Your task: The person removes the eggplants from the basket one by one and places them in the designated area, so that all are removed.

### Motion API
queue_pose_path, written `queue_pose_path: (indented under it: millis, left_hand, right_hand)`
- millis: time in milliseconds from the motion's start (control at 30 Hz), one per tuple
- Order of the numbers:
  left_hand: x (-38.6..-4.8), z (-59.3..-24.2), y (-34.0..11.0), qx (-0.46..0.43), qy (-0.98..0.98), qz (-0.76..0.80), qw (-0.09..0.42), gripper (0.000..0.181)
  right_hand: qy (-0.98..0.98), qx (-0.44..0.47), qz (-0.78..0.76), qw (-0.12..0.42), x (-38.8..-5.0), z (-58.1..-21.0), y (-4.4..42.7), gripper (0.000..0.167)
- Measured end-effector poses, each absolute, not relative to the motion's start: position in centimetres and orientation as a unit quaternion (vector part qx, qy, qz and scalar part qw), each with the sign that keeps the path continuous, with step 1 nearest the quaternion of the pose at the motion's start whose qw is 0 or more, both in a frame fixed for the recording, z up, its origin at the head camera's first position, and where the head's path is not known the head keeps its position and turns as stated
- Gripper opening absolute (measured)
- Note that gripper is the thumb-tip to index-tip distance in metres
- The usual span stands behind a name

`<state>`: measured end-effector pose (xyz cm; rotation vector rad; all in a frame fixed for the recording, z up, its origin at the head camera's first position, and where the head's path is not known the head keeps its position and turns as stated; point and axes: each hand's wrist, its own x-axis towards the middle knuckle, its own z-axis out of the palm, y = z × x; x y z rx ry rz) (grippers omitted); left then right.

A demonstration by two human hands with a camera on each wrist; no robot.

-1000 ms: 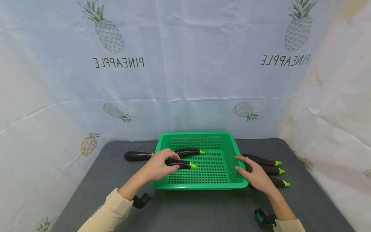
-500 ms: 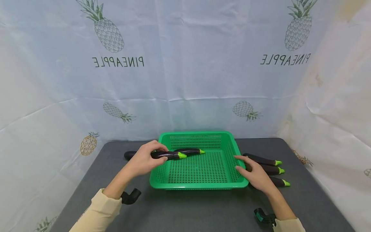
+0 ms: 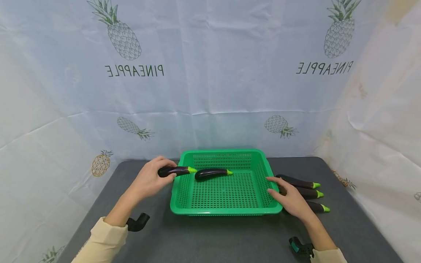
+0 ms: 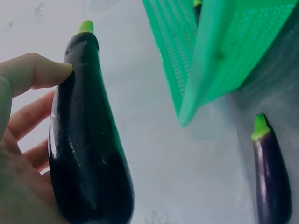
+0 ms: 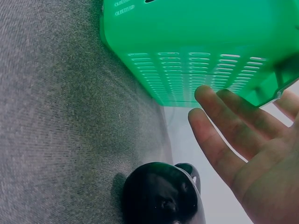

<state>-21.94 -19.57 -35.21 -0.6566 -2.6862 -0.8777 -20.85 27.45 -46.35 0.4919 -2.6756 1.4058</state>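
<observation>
My left hand (image 3: 152, 177) grips an eggplant (image 3: 177, 171), its green tip over the left rim of the green plastic basket (image 3: 227, 211). In the left wrist view the thumb presses near the stem end of this eggplant (image 4: 88, 130), with fingers behind it. A second eggplant (image 3: 210, 174) lies inside the basket. Another eggplant (image 4: 272, 177) lies on the table outside the basket, hidden behind my left hand in the head view. My right hand (image 3: 291, 199) rests at the basket's right rim, fingers fairly straight; in the right wrist view several fingers (image 5: 229, 123) extend outside the basket wall.
Three eggplants (image 3: 309, 192) lie side by side on the dark table (image 3: 210, 237), to the right of the basket and partly behind my right hand. A white cloth (image 3: 227, 87) with pineapple prints hangs behind the table and at both sides.
My left hand has carried the eggplant leftward and slightly back, from above the basket to its left rim. My right hand and the basket have stayed in place.
</observation>
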Motion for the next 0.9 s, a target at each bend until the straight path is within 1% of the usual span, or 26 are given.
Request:
queue_pose_path:
  millis: [300, 900]
  left_hand:
    - [-22.6, -35.9, -22.1, -0.198, -0.920, -0.312, 0.131, 0.020]
    - [-24.3, -38.5, -25.8, -0.154, -0.932, -0.306, 0.116, 0.022]
  right_hand:
    - [-0.875, 0.157, 0.456, 0.040, -20.8, -46.3, 27.4, 0.050]
    - [-0.871, 0.159, 0.463, 0.042, -20.8, -46.4, 27.4, 0.049]
